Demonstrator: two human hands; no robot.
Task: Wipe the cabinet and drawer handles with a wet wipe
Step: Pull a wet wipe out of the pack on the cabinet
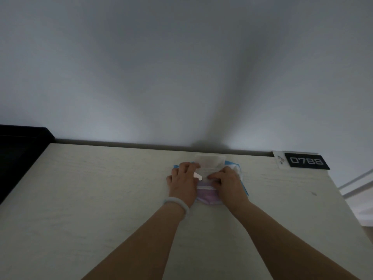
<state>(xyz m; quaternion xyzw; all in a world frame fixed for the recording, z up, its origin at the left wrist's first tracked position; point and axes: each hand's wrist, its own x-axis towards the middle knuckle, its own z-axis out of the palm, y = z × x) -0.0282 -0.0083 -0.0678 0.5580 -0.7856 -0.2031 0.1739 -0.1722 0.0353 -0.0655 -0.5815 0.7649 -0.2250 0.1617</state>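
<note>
A soft pack of wet wipes (207, 196), purple at the near end and blue at the sides, lies on the pale cabinet top (101, 199) close to the wall. Its translucent flap (210, 160) is folded back toward the wall. My left hand (182, 181) rests on the pack's left side, fingers lying over it. My right hand (227, 183) lies on the right side, its fingertips at the pack's opening; whether they pinch a wipe is too dim to tell. No cabinet or drawer handles are in view.
A black plate reading 0788 (306, 161) sits on the back right corner of the top. A dark object (18, 158) stands beyond the left edge. The plain wall (181, 77) rises right behind the pack. The top's right edge drops off to a light floor.
</note>
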